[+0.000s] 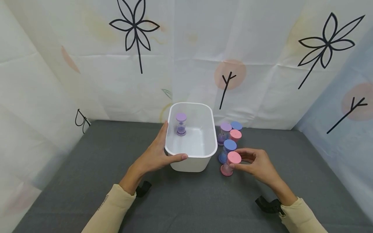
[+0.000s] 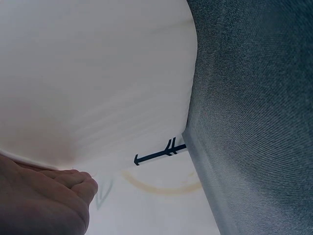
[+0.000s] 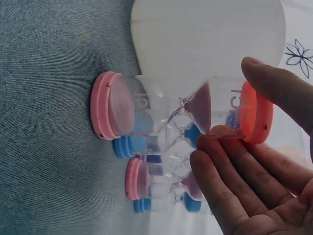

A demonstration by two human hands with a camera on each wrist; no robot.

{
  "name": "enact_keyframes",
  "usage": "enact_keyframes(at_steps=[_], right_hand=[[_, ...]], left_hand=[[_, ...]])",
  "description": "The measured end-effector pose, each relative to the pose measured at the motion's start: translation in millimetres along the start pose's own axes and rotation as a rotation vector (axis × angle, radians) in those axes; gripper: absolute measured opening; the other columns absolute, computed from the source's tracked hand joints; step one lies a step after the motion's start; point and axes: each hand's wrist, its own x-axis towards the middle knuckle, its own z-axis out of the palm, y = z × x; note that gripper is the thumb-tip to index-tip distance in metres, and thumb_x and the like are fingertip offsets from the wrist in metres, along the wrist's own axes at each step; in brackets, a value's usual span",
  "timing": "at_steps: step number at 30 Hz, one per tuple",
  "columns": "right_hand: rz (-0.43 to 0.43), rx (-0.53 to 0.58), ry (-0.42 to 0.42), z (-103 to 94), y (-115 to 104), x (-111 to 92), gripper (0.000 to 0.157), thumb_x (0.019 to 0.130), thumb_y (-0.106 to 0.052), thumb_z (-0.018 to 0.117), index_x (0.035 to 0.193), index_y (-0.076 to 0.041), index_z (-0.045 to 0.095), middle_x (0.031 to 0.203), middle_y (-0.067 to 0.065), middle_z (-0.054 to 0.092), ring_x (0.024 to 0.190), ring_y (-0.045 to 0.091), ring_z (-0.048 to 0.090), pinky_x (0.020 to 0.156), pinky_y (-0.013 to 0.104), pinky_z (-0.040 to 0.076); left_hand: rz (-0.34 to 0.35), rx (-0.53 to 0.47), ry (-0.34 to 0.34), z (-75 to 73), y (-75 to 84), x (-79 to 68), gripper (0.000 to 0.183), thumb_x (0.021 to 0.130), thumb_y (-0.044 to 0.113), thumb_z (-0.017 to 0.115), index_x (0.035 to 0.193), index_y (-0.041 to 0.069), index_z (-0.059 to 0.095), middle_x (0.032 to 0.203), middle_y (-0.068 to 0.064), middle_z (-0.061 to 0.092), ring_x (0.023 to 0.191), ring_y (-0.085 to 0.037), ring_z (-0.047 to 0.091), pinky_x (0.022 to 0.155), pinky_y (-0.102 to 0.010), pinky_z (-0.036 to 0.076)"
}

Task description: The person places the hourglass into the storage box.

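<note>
My left hand holds a white plastic bin at its near left corner, thumb over the near rim and fingers along the left wall. Inside the bin a purple hourglass stands upright. With thumb and fingers, my right hand pinches a pink sand hourglass near its upper cap. It stands at the near end of a group, right of the bin. Directly behind it is a blue hourglass. In the left wrist view, the left fingers lie against the bin's outer wall.
Farther back stand another purple hourglass, a second pink hourglass and a second blue hourglass, close together beside the bin. A dark grey cloth covers the table. A patterned white curtain hangs behind it.
</note>
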Motion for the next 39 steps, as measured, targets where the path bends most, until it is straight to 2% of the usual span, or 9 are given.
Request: enact_keyframes(at_steps=[4,8,13,19,23,26,28,31,39], right_hand=[[0.019,0.039,0.006,-7.8,-6,-3,0.044,0.079,-0.012,0.089,0.118,0.000,0.072,0.112,0.012,0.072,0.098,0.010,0.071,0.084,0.026,0.056],[0.035,0.087,0.016,-21.3,-18,-6,0.044,0.082,-0.010,0.086,0.121,0.000,0.070,0.113,0.008,0.073,0.101,0.010,0.071,0.082,0.026,0.057],[-0.001,0.218,0.060,-40.5,-35,-10,0.043,0.084,0.004,0.080,0.125,0.005,0.066,0.110,0.004,0.075,0.101,0.014,0.073,0.081,0.026,0.057],[-0.186,0.454,0.133,-53.2,-48,-7,0.042,0.085,0.023,0.066,0.126,0.013,0.062,0.111,0.009,0.074,0.098,0.017,0.072,0.082,0.025,0.056],[-0.341,0.640,0.112,-49.6,-54,3,0.040,0.090,0.026,0.054,0.130,0.021,0.054,0.118,0.021,0.070,0.109,0.027,0.069,0.092,0.030,0.054],[-0.401,0.754,0.084,-42.7,-61,12,0.038,0.093,0.024,0.050,0.131,0.025,0.049,0.119,0.028,0.068,0.113,0.033,0.067,0.097,0.033,0.052],[-0.403,0.778,0.077,-38.4,-66,18,0.038,0.094,0.023,0.050,0.132,0.025,0.048,0.119,0.027,0.068,0.113,0.033,0.067,0.098,0.034,0.051],[-0.369,0.744,0.075,-33.1,-76,27,0.037,0.095,0.019,0.053,0.132,0.021,0.052,0.118,0.020,0.070,0.111,0.028,0.068,0.097,0.032,0.051],[-0.245,0.672,0.036,-19.8,-99,62,0.033,0.094,0.013,0.062,0.127,0.010,0.063,0.111,0.016,0.073,0.104,0.024,0.070,0.093,0.030,0.053]], left_hand=[[-0.001,-0.025,-0.002,-0.3,7.9,-0.3,0.128,0.077,0.028,0.090,0.163,0.026,-0.005,0.166,0.000,0.012,0.139,-0.026,0.036,0.109,-0.060,0.034],[-0.008,-0.050,-0.009,-4.5,27.8,-3.0,0.125,0.078,0.020,0.089,0.164,0.021,-0.003,0.165,-0.006,0.014,0.138,-0.029,0.036,0.110,-0.059,0.033],[-0.008,-0.053,-0.015,-7.1,41.9,-4.5,0.121,0.080,0.018,0.086,0.164,0.020,-0.001,0.164,-0.008,0.016,0.137,-0.030,0.037,0.110,-0.058,0.033],[-0.019,-0.045,-0.016,-7.0,41.4,-4.1,0.122,0.080,0.019,0.087,0.164,0.016,-0.002,0.165,-0.009,0.016,0.137,-0.031,0.038,0.108,-0.060,0.034],[-0.022,-0.042,-0.014,-6.2,37.4,-4.0,0.123,0.080,0.020,0.087,0.163,0.015,-0.003,0.166,-0.009,0.013,0.139,-0.030,0.036,0.110,-0.061,0.032],[-0.018,-0.033,-0.005,-3.4,24.1,-2.8,0.126,0.078,0.023,0.089,0.163,0.019,-0.004,0.166,-0.005,0.010,0.140,-0.028,0.034,0.111,-0.061,0.032],[-0.015,-0.024,0.001,-1.3,13.4,-1.7,0.128,0.078,0.027,0.090,0.163,0.024,-0.005,0.166,-0.001,0.010,0.140,-0.026,0.035,0.110,-0.059,0.033],[-0.011,-0.006,0.006,0.4,3.1,-0.6,0.129,0.077,0.034,0.090,0.162,0.030,-0.006,0.166,0.005,0.009,0.140,-0.022,0.035,0.110,-0.058,0.033],[0.003,-0.002,0.012,0.1,-0.5,-0.4,0.127,0.077,0.045,0.088,0.162,0.035,-0.006,0.165,0.009,0.012,0.138,-0.019,0.037,0.109,-0.059,0.036]])
